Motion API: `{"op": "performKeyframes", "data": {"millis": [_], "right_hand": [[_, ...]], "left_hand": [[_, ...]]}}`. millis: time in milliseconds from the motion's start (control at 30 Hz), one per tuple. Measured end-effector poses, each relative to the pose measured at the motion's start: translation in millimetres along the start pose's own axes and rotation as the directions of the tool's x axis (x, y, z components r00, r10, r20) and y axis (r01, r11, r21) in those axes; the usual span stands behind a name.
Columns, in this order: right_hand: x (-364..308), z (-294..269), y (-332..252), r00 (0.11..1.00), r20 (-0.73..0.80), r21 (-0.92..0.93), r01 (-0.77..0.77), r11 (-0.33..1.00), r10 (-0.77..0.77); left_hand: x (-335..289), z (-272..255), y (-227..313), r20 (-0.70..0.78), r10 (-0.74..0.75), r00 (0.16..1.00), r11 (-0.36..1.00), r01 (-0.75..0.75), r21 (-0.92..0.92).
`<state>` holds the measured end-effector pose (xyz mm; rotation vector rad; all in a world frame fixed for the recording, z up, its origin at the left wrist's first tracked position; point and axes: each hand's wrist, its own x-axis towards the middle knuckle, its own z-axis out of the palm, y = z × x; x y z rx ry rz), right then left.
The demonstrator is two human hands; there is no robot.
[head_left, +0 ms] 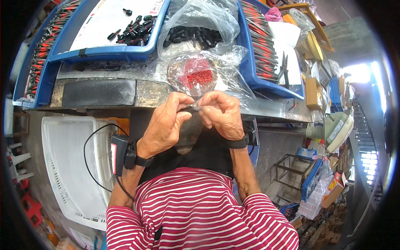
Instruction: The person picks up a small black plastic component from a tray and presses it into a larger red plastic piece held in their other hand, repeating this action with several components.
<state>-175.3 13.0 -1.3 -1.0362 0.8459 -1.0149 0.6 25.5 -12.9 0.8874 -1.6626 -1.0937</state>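
Close to the table's front edge, my left hand (167, 121) pinches a small black piece (189, 109) between thumb and fingers. My right hand (223, 114) meets it from the other side, its fingers pinched at the piece's end; whatever tiny thing they grip is too small to make out. Just beyond my hands is a round dish (171, 74) holding many small red rings (200, 78), partly under clear plastic. Behind the dish, an open clear plastic bag (216, 16) contains black pieces (191, 36). More black pieces (139, 31) lie in a blue tray at the left.
Blue trays (109, 51) flank the bag. Slender red-and-black tools (262, 50) fill the right tray, with dark pliers (284, 68) beside them; similar tools (43, 52) line the far left. A white plastic crate (62, 166) stands below the table, left. Cartons (333, 189) crowd the right.
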Motion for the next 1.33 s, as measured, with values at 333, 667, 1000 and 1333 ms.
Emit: {"op": "performKeyframes", "data": {"millis": [333,667,1000,1333], "right_hand": [[3.2,3.6,6.5,1.000,0.025,-0.044,-0.009,0.999,0.010],[-5.6,-2.5,7.4,0.990,-0.102,0.057,0.102,0.993,-0.096],[-15.6,6.4,13.3,1.000,-0.013,-0.097,0.026,0.995,-0.028],[-28.4,-6.4,37.1,0.979,0.198,-0.534,0.073,0.842,0.041]], "left_hand": [[2.5,4.5,-3.0,-0.020,-0.018,1.000,1.000,0.018,-0.011],[45.9,-49.5,21.4,-0.263,0.161,0.951,0.964,-0.094,0.248],[76.4,-109.3,-4.9,-0.439,0.329,0.836,0.709,0.089,0.700],[-24.1,-34.2,-2.8,-0.449,0.452,0.770,0.822,-0.165,0.545]]}}
